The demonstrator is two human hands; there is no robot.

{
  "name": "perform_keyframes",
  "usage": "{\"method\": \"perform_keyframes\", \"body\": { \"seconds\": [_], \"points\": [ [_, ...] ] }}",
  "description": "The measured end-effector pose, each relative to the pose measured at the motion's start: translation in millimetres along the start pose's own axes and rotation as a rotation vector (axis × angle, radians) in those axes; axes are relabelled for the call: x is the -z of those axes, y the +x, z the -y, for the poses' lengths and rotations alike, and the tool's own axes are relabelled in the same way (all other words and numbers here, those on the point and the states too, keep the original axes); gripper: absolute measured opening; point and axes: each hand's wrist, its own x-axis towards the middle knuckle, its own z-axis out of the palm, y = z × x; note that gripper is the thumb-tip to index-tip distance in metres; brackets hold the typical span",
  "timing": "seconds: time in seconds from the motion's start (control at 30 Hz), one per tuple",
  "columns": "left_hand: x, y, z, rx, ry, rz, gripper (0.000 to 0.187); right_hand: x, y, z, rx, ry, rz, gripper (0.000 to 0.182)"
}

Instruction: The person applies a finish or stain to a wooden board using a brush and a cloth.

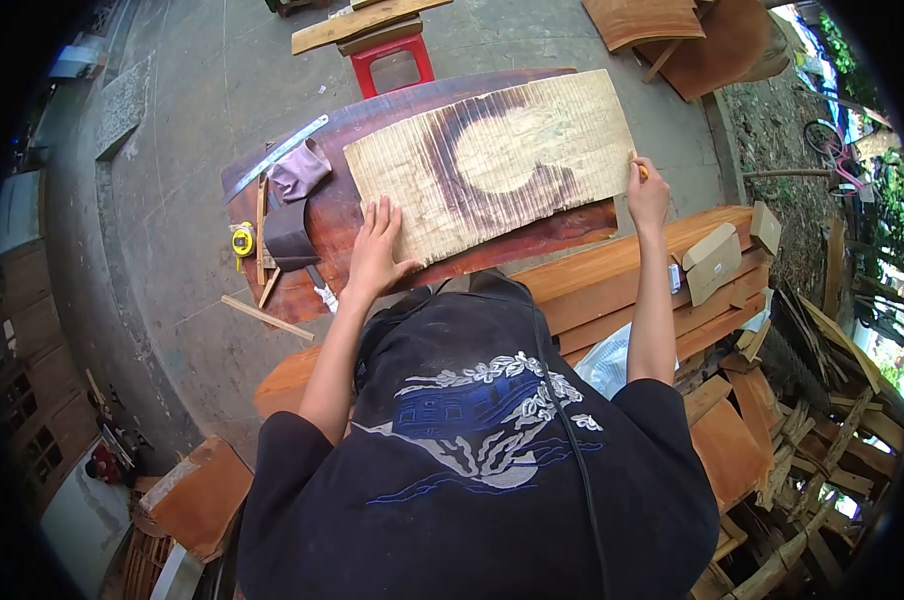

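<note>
A pale wooden board (582, 120) with a dark, scorched-looking ring and fine grooves lies at a slant on a larger reddish-brown wooden slab (532, 236). My left hand (375, 250) rests on the board's near left corner, fingers stretched out flat. At the right end, my right hand (648, 193) is closed around a small orange-yellow tool (643, 171), its tip by the board's edge; the tool's kind is hidden by the fingers. Left of the board lie a mauve cloth (299, 169), a dark folded sheet (288, 237), a metal ruler (277, 156) and a yellow tape measure (242, 240).
Beyond the slab stands a red plastic stool (392, 66) with planks on it. Stacked timber (592, 285) bearing a cardboard box (712, 262) is close on my right. Scrap wood (812, 450) is heaped at the lower right. A thin stick (267, 317) juts out at the left.
</note>
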Motion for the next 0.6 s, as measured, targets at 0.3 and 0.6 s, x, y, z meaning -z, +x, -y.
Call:
{"method": "perform_keyframes", "body": {
  "seconds": [0.3, 0.6],
  "points": [
    [11.0, 2.7, -26.2, 0.261, 0.07, 0.036, 0.117, -30.3, -3.1, 124.0, 0.212, 0.601, 0.791, 0.022],
    [4.0, 9.0, -41.4, 0.466, -0.033, 0.003, 0.116, -95.0, 118.3, 119.0, 0.178, -0.058, 0.24, 0.025]
  ]
}}
